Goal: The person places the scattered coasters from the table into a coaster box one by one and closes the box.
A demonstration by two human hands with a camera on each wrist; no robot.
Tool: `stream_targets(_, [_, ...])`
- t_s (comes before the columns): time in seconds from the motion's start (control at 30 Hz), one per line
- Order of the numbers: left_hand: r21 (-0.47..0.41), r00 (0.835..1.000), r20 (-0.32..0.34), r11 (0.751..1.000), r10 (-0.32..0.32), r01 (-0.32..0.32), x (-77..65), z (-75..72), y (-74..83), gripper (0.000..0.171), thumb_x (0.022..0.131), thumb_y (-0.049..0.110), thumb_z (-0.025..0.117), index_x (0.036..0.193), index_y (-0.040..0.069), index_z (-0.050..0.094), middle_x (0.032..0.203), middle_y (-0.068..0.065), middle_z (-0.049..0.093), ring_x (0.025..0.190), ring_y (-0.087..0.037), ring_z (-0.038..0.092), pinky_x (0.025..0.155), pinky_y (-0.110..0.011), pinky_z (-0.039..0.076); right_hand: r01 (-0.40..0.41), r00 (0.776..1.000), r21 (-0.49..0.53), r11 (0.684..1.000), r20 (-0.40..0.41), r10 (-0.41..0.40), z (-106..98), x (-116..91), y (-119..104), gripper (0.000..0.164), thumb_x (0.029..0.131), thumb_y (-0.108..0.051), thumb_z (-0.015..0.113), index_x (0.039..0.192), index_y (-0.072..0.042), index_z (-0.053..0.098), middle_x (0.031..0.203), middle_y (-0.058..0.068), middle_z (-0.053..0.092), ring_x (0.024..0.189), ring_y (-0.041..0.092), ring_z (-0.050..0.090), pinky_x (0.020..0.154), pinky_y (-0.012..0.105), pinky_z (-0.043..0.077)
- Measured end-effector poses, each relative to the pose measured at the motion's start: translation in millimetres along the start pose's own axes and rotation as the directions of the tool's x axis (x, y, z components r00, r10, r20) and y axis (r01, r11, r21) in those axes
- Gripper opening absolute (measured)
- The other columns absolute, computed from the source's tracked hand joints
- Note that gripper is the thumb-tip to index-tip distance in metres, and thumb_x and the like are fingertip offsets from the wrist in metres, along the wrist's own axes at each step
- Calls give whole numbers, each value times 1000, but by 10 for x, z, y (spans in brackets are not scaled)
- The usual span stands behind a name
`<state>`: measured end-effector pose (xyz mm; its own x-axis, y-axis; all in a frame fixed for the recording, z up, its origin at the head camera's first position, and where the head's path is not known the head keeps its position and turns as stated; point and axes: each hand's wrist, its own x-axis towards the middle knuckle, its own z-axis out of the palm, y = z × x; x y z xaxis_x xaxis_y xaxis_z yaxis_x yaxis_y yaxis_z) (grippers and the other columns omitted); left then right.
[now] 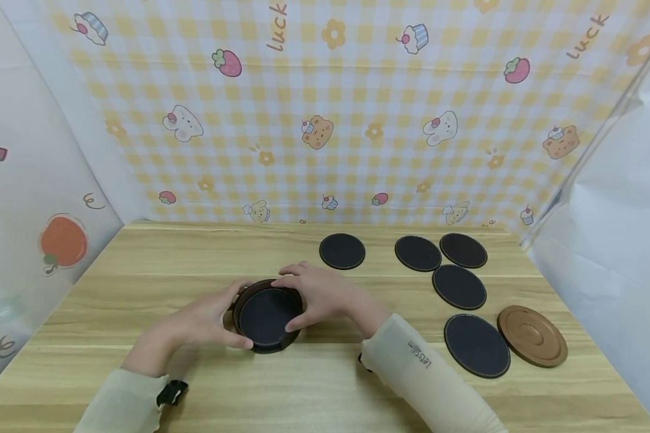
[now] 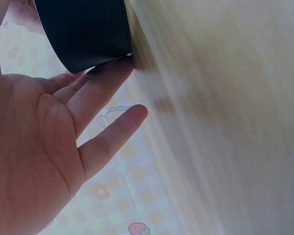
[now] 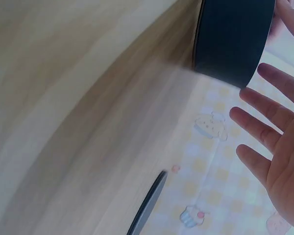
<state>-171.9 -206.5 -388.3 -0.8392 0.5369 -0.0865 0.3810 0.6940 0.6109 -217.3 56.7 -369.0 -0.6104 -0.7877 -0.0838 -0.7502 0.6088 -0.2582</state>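
Observation:
A round dark coaster holder (image 1: pixel 289 343) stands on the table left of centre, with a black round coaster (image 1: pixel 268 317) inside its rim. My left hand (image 1: pixel 208 319) holds the holder from the left, thumb at the front edge and fingers round the back. In the left wrist view, a fingertip meets the bottom of the holder's dark wall (image 2: pixel 85 32). My right hand (image 1: pixel 325 294) arches over the right side, thumb near the coaster's right edge and fingers at the back rim. The right wrist view shows its fingers spread beside the holder's wall (image 3: pixel 232 41).
Loose black coasters lie to the right: one behind my right hand (image 1: pixel 342 251), several farther right, including a near one (image 1: pixel 476 345). A brown round lid-like disc (image 1: pixel 532 335) lies by the table's right edge. A patterned cloth (image 1: pixel 352 120) hangs behind the table.

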Motion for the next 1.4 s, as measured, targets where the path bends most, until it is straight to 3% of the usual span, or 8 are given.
stream_targets(0.43, [35,1000,-11,999,-27,27,-28,-29,12,109,67,56,86,149,11,31,141,-14,56,129,-38,54,101,-59,45,-65,996,46,997,-55,67,6,-240,363,75,80,-47,80,144,-19,52,153,6,44,139,26,41,110,44,44])
stream_targets(0.73, [1,998,15,998,-57,57,-42,-34,23,112,69,55,86,152,10,27,146,-15,52,133,-36,51,104,-58,43,-107,993,44,993,-44,109,-51,-362,593,74,83,-43,79,144,-13,52,155,12,42,142,32,37,115,48,38])
stream_targets(0.97, [6,998,13,998,-63,63,-46,-35,28,112,69,55,86,153,9,26,146,-16,52,132,-37,51,104,-60,44,-151,987,55,987,-53,154,-74,-368,805,71,86,-41,77,145,-11,51,155,15,40,145,37,34,118,52,32])
stream_targets(1.2, [-4,999,13,999,-45,46,-27,-19,15,112,69,53,86,153,9,27,147,-14,51,132,-35,51,104,-58,44,-213,976,88,973,-13,215,-123,-342,1024,70,89,-40,74,147,-13,48,159,16,35,149,40,28,121,55,25])
stream_targets(1.4, [-16,1000,13,1000,-26,27,-19,-3,7,110,69,53,86,153,10,27,147,-13,50,132,-34,52,105,-58,43,-250,968,127,960,5,251,-170,-329,1176,71,89,-39,73,148,-10,46,158,18,35,147,41,29,119,55,29])
